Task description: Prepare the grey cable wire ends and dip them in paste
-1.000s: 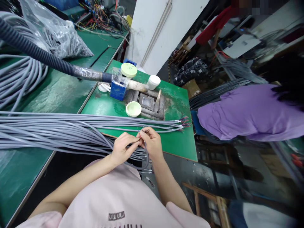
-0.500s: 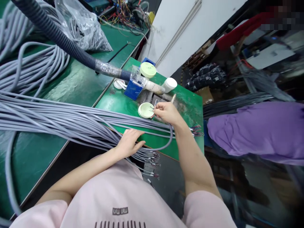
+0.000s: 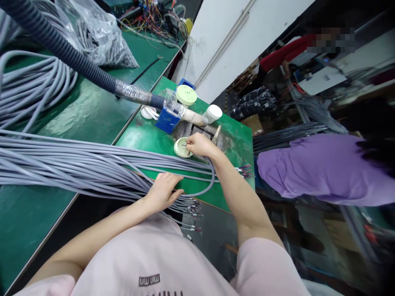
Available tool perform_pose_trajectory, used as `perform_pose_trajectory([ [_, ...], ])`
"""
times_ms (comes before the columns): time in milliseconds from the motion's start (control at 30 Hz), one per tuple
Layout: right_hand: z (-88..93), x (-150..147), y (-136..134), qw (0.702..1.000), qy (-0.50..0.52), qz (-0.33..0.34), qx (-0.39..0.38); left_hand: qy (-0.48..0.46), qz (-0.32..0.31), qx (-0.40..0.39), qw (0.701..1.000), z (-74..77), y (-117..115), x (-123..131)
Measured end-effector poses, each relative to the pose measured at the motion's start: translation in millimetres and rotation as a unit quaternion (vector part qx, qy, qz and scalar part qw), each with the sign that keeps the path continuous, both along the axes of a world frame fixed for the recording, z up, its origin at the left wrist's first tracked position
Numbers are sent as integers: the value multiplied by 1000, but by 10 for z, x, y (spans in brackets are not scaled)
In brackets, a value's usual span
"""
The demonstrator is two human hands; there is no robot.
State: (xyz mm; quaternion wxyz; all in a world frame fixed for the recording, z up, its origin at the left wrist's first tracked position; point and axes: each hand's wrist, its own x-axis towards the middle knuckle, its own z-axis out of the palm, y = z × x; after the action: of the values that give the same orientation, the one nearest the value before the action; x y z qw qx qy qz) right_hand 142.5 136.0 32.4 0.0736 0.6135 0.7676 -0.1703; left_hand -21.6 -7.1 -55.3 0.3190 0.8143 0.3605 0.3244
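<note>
My right hand pinches the stripped end of a grey cable and holds its thin wires over a small cream tub. From there the cable loops down past my wrist toward the bundle. Whether the wire tips touch what is in the tub, I cannot tell. My left hand lies on the thick bundle of grey cables, fingers stretched out and thumb apart. Below it, several cable ends with bare coloured wires hang past the bench's front edge.
A ribbed hose crosses to a nozzle beside a blue box. Behind the tub stand a pale green-lidded tub and a white jar. Coiled cables fill the left bench. A person in purple is at the right.
My right hand has brought the wire ends farther left over the cream tub. The left hand stays on the bundle. The whole view has shifted slightly.
</note>
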Motion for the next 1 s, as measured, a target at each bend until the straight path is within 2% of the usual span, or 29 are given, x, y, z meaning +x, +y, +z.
perform_pose_trajectory([
  [133, 35, -11, 7, 1000, 20, -6, -6, -2, -1, -5, 1000, 19, 0, -8],
  [233, 133, 109, -6, 995, 94, -35, -13, -1, -4, -17, 1000, 62, 21, -26],
  [300, 204, 279, -14, 983, 161, -82, -16, 2, -10, -33, 999, 97, 46, -41],
  [400, 232, 601, -2, 950, 243, -193, -24, 17, -24, -46, 999, 141, 92, -56],
  [467, 177, 797, 31, 929, 270, -254, -30, 30, -31, -46, 998, 158, 121, -57],
  [533, 85, 939, 80, 917, 279, -284, -29, 38, -37, -48, 997, 170, 145, -53],
  [700, -127, 1057, 217, 912, 273, -303, -36, 52, -44, -56, 996, 188, 173, -36],
  [1000, -271, 1050, 331, 914, 251, -313, -54, 34, -34, -59, 997, 215, 183, -28],
])
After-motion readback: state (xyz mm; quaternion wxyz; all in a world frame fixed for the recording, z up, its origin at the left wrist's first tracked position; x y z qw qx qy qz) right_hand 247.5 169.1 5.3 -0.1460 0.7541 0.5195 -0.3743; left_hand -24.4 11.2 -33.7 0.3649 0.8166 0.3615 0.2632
